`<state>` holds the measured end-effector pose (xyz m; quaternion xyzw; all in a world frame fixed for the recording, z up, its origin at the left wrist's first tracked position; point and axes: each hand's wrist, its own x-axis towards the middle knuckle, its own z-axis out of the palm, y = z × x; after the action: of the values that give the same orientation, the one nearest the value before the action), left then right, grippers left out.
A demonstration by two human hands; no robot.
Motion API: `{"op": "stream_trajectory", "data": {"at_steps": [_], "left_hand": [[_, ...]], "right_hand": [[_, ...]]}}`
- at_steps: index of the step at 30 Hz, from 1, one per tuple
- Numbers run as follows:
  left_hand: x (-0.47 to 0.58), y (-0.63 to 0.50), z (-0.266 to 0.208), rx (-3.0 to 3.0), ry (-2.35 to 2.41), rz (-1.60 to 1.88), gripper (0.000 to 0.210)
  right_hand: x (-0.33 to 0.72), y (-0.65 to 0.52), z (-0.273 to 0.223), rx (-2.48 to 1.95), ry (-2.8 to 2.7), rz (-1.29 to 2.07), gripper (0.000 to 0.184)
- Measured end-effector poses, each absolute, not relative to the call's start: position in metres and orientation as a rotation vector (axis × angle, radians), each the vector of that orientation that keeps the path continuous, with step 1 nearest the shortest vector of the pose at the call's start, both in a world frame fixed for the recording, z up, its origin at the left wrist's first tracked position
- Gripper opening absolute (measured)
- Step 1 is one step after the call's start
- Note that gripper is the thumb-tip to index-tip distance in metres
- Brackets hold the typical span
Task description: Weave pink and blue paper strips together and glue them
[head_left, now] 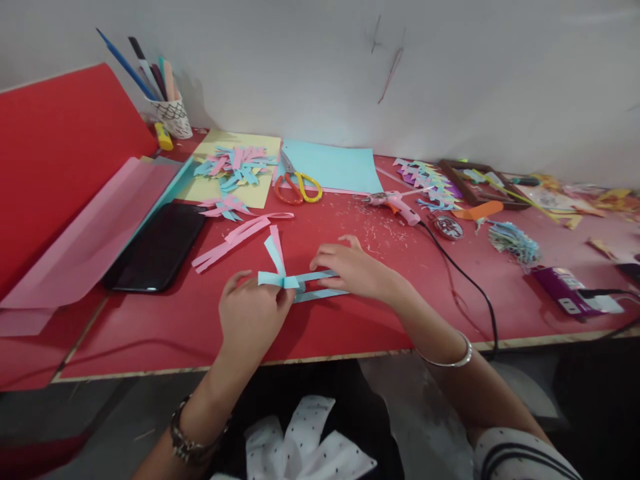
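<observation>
My left hand (250, 313) pinches the crossing of blue and pink paper strips (280, 267) near the front of the red table (350, 327). My right hand (353, 267) lies on the blue strips' right ends (320, 293), fingers curled over them. A loop of loose pink strips (235, 239) lies just behind my left hand. A small woven pink and blue piece (226, 208) sits farther back.
A black tablet (157, 248) and pink paper sheets (85, 233) lie at the left. Behind are orange and yellow scissors (299, 187), a blue sheet (333, 167), a yellow sheet with several woven pieces (235, 167), a pen cup (173, 117), a pink glue gun (395, 203) with its black cord (470, 283), and more paper scraps at the right.
</observation>
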<state>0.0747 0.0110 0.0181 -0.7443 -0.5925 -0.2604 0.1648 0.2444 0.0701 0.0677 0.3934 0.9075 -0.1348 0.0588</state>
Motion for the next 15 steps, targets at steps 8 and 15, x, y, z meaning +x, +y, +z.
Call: {"op": "stream_trajectory", "data": {"at_steps": [8, 15], "left_hand": [[0.074, 0.01, 0.019, -2.168, -1.677, -0.708, 0.043], [0.074, 0.01, 0.021, -2.159, -1.648, -0.706, 0.047]], "right_hand": [[0.247, 0.071, 0.064, 1.23, 2.749, -0.492, 0.015], [0.255, 0.074, 0.07, 1.316, 2.75, -0.755, 0.016]]}}
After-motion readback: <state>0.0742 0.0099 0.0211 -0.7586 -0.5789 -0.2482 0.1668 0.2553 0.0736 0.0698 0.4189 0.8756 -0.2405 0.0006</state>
